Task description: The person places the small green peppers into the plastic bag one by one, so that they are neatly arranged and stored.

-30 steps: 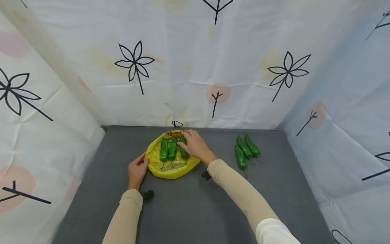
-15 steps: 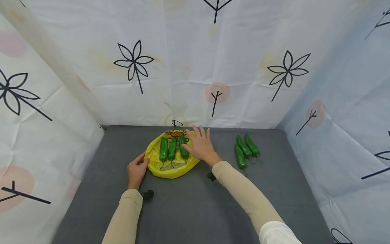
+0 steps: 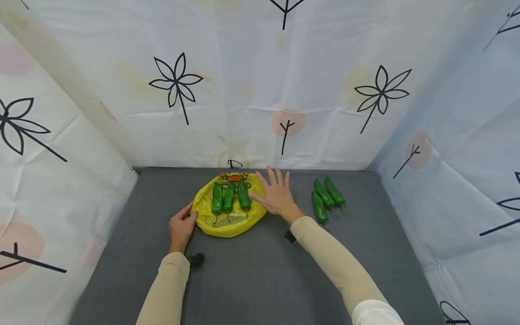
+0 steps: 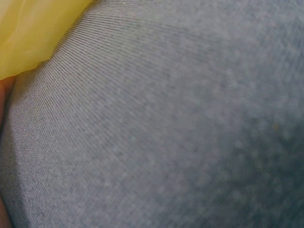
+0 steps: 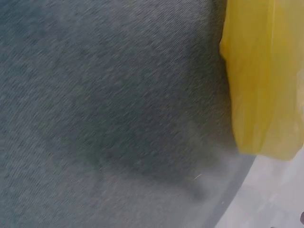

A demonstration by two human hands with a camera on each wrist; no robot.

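Note:
A yellow plastic bag point(image 3: 223, 231) lies spread open on the grey table, dark print at its far side. Three green peppers point(image 3: 229, 198) lie side by side in it, stems toward me. My left hand point(image 3: 181, 228) holds the bag's left edge between thumb and fingers; in the left wrist view only a sliver of finger shows below the yellow bag point(image 4: 33, 38). My right hand point(image 3: 278, 195) is spread flat at the bag's right edge, holding nothing, its thumb near the rightmost pepper. The right wrist view shows the bag's side point(image 5: 261, 85) but no hand.
Three more green peppers point(image 3: 325, 198) lie in a group on the right of the table point(image 3: 260, 280), beyond my right hand. White cloth with plant drawings point(image 3: 243, 90) hangs behind the table and on both sides.
My right hand has let go of the rightmost pepper, spread its fingers and moved right, away from it. The left hand stays on the bag's edge.

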